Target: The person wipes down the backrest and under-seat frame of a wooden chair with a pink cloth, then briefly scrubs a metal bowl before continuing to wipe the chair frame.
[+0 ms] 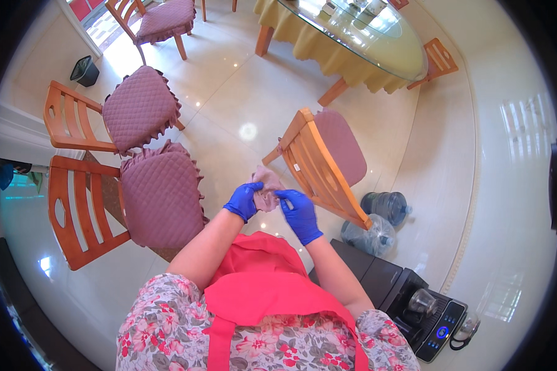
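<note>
A crumpled pinkish cloth [265, 188] is held up in front of my red apron, between both hands. My left hand [243, 201], in a blue glove, grips its left side. Gloved in blue too, my right hand [300, 214] pinches the cloth's right edge between thumb and fingers. Just beyond my right hand stands a wooden chair [322, 171] with its slatted back towards me and a mauve seat cushion [341, 146]. To the left is another chair with a quilted, ruffled mauve seat cover [162, 197].
Another covered chair [139, 109] stands further left, near a black waste bin [85, 71]. A glass-topped table [352, 41] with a yellow cloth is ahead. Large water bottles [386, 207] sit at right, beside a black water dispenser [413, 301] with a lit panel.
</note>
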### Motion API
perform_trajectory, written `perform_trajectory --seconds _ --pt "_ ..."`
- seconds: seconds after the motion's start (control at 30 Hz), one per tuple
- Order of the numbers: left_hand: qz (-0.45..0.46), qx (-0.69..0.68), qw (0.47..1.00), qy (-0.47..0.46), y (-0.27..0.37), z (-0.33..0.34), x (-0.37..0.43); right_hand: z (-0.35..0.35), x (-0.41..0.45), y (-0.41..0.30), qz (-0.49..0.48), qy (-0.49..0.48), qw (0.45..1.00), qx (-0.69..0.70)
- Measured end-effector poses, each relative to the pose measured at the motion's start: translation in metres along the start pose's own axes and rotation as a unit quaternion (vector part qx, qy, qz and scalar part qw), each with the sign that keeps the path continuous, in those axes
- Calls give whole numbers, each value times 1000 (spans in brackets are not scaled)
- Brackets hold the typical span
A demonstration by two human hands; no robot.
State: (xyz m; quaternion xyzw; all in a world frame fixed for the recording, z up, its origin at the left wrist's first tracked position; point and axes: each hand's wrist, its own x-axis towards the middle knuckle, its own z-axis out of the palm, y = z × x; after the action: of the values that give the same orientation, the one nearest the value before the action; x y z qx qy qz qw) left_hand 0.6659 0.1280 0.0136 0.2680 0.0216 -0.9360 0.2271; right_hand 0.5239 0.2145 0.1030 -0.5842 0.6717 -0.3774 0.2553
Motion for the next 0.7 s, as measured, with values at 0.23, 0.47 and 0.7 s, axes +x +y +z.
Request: perform_trajectory --seconds 0.23,0.47,0.7 --pt "49 48 998 11 -15 24 24 -62 22 43 -16 225 891 -393" --pt "98 81 989 79 -41 46 51 -91 30 107 111 30 923 -367" --pt "163 73 969 172 -70 69 80 -173 67 123 75 50 953 -288"
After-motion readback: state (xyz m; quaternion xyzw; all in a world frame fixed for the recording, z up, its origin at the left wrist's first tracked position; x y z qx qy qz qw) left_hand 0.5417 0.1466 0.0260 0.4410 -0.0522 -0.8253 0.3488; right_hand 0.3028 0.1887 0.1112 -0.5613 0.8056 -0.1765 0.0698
